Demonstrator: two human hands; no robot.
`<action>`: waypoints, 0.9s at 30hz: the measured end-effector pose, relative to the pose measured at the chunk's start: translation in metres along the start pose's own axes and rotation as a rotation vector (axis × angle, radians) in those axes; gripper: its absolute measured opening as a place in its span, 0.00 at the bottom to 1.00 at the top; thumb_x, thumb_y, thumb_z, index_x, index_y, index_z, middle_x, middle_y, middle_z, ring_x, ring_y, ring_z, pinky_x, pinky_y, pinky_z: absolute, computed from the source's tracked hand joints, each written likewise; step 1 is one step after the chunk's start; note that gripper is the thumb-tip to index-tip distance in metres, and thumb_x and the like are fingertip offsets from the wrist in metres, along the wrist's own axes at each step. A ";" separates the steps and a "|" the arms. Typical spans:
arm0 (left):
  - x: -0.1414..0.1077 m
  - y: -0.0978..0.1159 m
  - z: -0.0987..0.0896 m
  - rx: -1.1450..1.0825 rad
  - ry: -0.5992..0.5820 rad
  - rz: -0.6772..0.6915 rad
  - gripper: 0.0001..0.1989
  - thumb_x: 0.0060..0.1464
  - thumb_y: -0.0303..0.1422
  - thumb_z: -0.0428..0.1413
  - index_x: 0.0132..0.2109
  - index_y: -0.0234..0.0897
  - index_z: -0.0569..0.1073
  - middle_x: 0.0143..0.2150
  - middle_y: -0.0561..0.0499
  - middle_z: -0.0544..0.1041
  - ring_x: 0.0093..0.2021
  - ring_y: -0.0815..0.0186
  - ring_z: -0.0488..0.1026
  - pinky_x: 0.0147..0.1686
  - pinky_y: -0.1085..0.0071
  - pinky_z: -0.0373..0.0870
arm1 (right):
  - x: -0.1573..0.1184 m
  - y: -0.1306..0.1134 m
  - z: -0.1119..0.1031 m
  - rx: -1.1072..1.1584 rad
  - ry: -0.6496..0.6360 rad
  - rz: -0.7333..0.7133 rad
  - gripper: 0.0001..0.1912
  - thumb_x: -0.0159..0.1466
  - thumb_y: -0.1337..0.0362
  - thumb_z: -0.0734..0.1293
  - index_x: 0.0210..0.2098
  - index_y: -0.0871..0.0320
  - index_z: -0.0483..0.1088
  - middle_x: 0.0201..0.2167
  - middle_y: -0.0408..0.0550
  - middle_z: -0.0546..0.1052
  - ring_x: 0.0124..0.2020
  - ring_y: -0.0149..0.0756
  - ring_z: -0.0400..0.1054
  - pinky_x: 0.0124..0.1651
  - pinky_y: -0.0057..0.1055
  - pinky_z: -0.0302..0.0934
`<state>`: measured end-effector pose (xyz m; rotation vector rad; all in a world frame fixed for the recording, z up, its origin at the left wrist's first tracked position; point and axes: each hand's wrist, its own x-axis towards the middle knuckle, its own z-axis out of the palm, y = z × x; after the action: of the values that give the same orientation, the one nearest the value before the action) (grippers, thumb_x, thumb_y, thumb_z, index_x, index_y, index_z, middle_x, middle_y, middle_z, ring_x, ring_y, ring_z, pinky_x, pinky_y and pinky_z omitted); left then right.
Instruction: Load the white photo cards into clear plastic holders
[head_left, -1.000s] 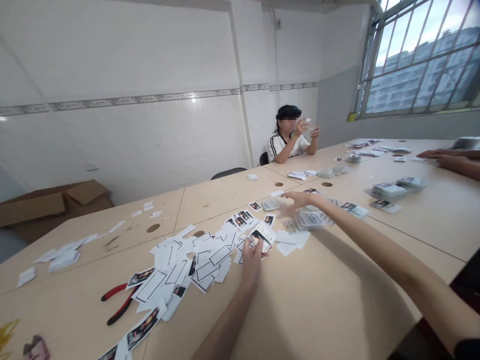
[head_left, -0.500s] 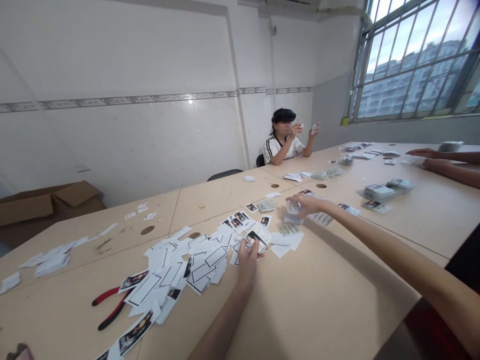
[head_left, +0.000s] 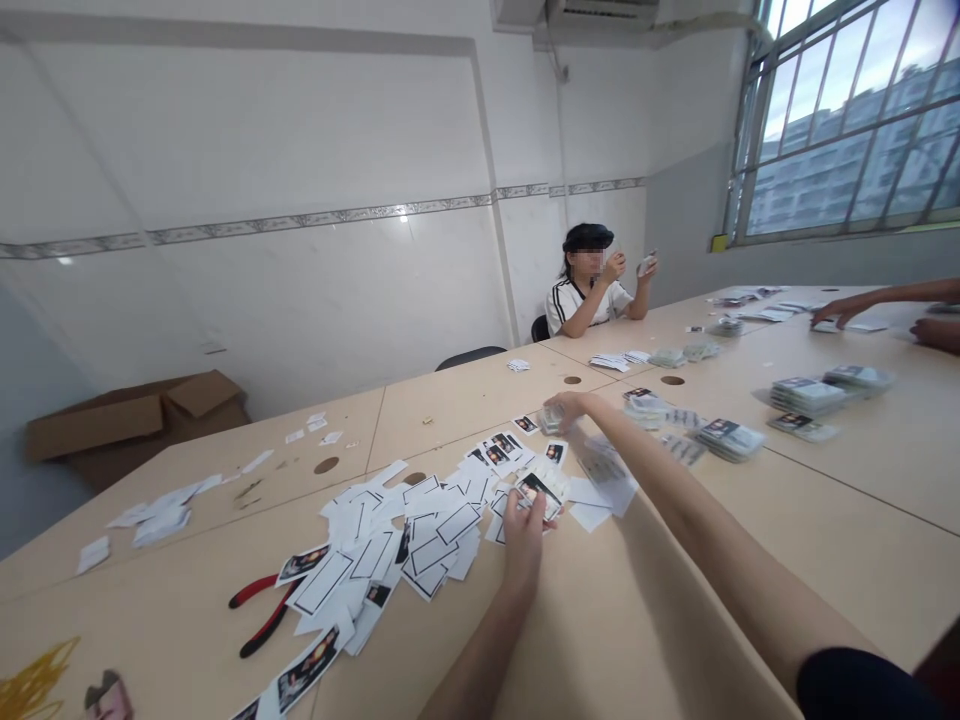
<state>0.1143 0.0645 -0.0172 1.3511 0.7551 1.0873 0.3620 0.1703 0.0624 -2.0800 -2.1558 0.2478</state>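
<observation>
The left hand (head_left: 523,540) closes on one printed card (head_left: 538,495) atop the loose pile (head_left: 375,540) on the bench (head_left: 637,620); the right hand (head_left: 568,405), blurred, seems to grip one small stack (head_left: 551,420).

The left hand (head_left: 523,535) is pinching a photo card (head_left: 538,496) above scattered white paper offcuts (head_left: 405,530), while the right hand (head_left: 566,408) is reaching over a small card stack (head_left: 551,420) on the beige surface (head_left: 637,620).
</observation>
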 end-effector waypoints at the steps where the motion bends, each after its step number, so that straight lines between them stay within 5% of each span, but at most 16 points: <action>1: 0.000 -0.001 0.000 0.001 0.001 0.000 0.16 0.41 0.43 0.56 0.33 0.36 0.64 0.27 0.52 0.72 0.23 0.70 0.69 0.25 0.74 0.64 | 0.000 0.001 0.002 0.006 0.011 0.005 0.45 0.38 0.61 0.73 0.55 0.55 0.56 0.53 0.52 0.62 0.51 0.44 0.59 0.50 0.32 0.56; 6: 0.001 -0.001 0.001 -0.009 -0.010 0.000 0.16 0.42 0.43 0.55 0.33 0.36 0.63 0.28 0.51 0.71 0.25 0.68 0.71 0.24 0.74 0.64 | -0.032 0.009 0.013 0.015 0.159 0.118 0.45 0.49 0.49 0.65 0.59 0.60 0.44 0.59 0.59 0.48 0.58 0.47 0.47 0.55 0.38 0.47; 9: 0.001 0.001 0.002 -0.023 -0.022 0.010 0.16 0.43 0.42 0.55 0.34 0.36 0.63 0.29 0.50 0.72 0.27 0.67 0.71 0.24 0.75 0.65 | -0.065 0.015 0.030 0.022 0.104 0.227 0.41 0.46 0.45 0.65 0.53 0.61 0.56 0.51 0.65 0.61 0.49 0.56 0.59 0.47 0.45 0.54; 13: 0.000 0.004 0.003 -0.034 -0.031 0.007 0.15 0.43 0.41 0.55 0.35 0.35 0.64 0.30 0.50 0.72 0.28 0.67 0.71 0.25 0.75 0.65 | -0.093 0.018 0.049 0.057 0.031 0.259 0.33 0.48 0.49 0.65 0.49 0.60 0.61 0.44 0.60 0.69 0.45 0.51 0.64 0.44 0.40 0.57; 17: -0.001 0.005 0.002 -0.037 -0.035 0.000 0.15 0.43 0.41 0.55 0.34 0.36 0.64 0.29 0.51 0.72 0.29 0.66 0.72 0.26 0.74 0.65 | -0.091 0.018 0.049 0.107 0.029 0.295 0.37 0.46 0.53 0.67 0.52 0.63 0.57 0.48 0.59 0.67 0.47 0.47 0.63 0.45 0.34 0.57; 22: 0.001 0.001 0.002 -0.038 -0.030 -0.003 0.16 0.42 0.42 0.56 0.32 0.36 0.62 0.27 0.52 0.71 0.26 0.67 0.72 0.24 0.75 0.64 | -0.087 0.025 0.038 0.166 0.064 0.367 0.38 0.38 0.51 0.70 0.46 0.62 0.64 0.45 0.57 0.69 0.43 0.47 0.65 0.40 0.33 0.59; 27: 0.002 -0.003 0.003 -0.049 -0.023 -0.001 0.16 0.42 0.42 0.56 0.31 0.36 0.61 0.28 0.52 0.72 0.25 0.69 0.71 0.23 0.77 0.64 | -0.082 0.026 0.016 0.148 0.310 0.470 0.33 0.50 0.45 0.60 0.47 0.64 0.60 0.43 0.60 0.68 0.43 0.47 0.63 0.39 0.35 0.57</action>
<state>0.1186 0.0656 -0.0195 1.3192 0.7080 1.0815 0.3876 0.0884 0.0425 -2.3268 -1.4183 0.1154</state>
